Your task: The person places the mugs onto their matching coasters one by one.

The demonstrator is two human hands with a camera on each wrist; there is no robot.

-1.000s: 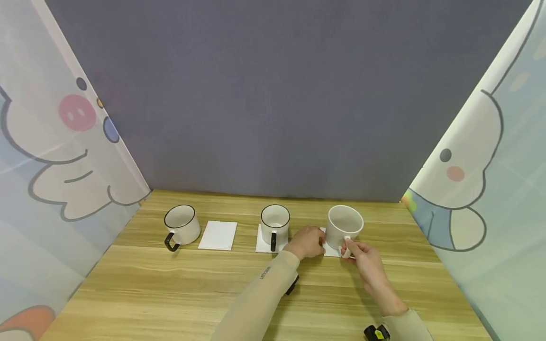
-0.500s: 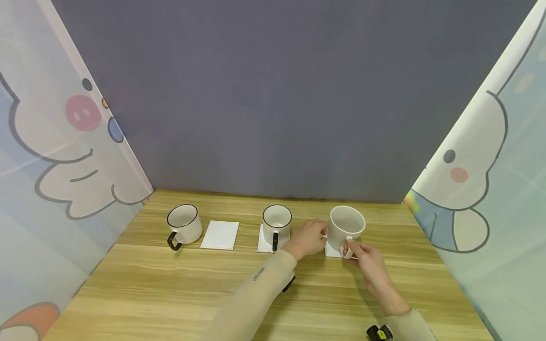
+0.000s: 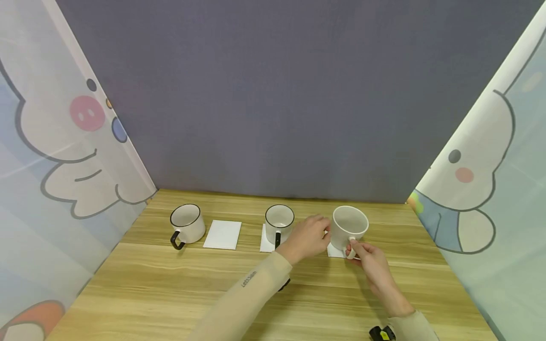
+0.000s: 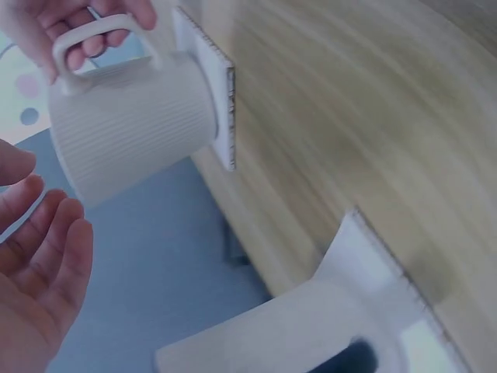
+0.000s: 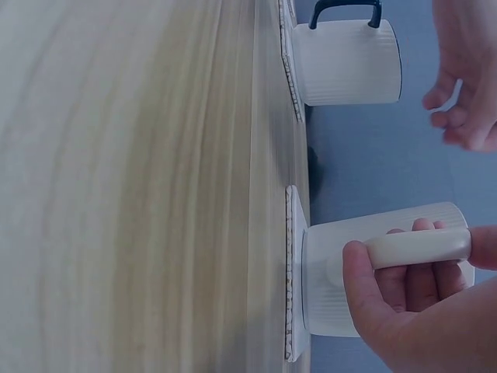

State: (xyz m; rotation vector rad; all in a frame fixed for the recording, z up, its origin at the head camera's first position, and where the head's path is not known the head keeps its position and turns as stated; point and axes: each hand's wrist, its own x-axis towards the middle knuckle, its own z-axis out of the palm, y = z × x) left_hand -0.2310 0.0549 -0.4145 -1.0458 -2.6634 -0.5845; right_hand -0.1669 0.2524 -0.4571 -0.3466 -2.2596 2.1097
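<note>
Head view: all-white mug (image 3: 341, 235) on coaster (image 3: 335, 252).

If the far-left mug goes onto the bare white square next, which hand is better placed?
Probably the left hand: it holds nothing and is nearer the far-left mug and the bare white square. The right hand grips the handle of the all-white mug.

Bench (image 3: 170, 289) has a wood-grain top. Three white coasters (image 3: 222, 234) lie in a row; left of them stands a black-handled mug (image 3: 191, 229).
</note>
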